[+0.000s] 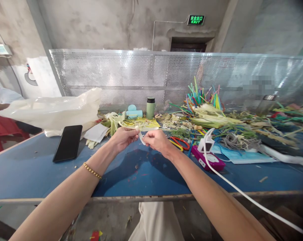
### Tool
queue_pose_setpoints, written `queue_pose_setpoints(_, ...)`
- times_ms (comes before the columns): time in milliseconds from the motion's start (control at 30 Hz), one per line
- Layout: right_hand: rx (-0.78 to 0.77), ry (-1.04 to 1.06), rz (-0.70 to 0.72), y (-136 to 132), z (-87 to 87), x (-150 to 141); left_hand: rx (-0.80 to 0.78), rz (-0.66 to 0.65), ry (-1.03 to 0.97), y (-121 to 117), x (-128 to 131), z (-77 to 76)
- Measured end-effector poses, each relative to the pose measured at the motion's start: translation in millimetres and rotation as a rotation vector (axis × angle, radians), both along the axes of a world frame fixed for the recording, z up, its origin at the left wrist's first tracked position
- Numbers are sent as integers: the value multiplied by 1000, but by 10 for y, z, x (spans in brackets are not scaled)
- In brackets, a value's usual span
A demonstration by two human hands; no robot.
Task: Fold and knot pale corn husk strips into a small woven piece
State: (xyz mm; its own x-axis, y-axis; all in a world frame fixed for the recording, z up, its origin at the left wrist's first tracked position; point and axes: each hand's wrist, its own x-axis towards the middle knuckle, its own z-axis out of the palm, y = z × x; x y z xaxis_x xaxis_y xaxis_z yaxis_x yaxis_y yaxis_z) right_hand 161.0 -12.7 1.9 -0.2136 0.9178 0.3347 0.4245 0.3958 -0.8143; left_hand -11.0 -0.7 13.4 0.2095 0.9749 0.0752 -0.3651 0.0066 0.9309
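Note:
Above the blue table (36, 177), my two hands meet over a thin whitish strip (141, 138) that looks like corn husk or paper. My left hand (124, 138), below a gold bead bracelet (92, 170), pinches its upper part between thumb and fingers. The fingers of my right hand (157, 142) are closed on its lower end, a little to the right. Another pale piece sticks out behind the fingertips; whether it belongs to the same strip I cannot tell. Scissors with red and yellow handles (179, 143) lie just beyond my right wrist.
A black phone (67, 143) and a large plastic bag (53, 108) lie left. A green bottle (150, 107) stands behind my hands. Dried husks (211, 115) and colourful stems pile up right. A purple power strip (208, 159) trails a white cable across my right arm's side.

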Motion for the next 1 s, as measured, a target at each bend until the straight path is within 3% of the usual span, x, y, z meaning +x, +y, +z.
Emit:
queue_pose_setpoints(400,-39,-75,49,-93,69,-2,40,45,-63,-2,8,20)
queue_pose_setpoints(567,-37,-97,96,-152,144,6,159,75,34,-9,-3,3)
queue_pose_setpoints(633,29,-20,73,-156,195,29,254,80,131,-21,-2,-5)
queue_pose_setpoints(700,175,82,-44,-134,243,68,313,73,241,-36,8,-11)
queue_pose_setpoints(767,363,6,-166,-87,269,114,322,68,329,-53,23,-13)
queue_pose_setpoints(833,453,-169,-210,-34,264,152,319,68,369,-72,41,-10)
queue_pose_setpoints(900,387,-248,-167,4,235,168,323,39,366,-93,58,-4)
queue_pose_setpoints(1000,201,-139,-33,10,182,148,338,-13,350,-124,74,13)
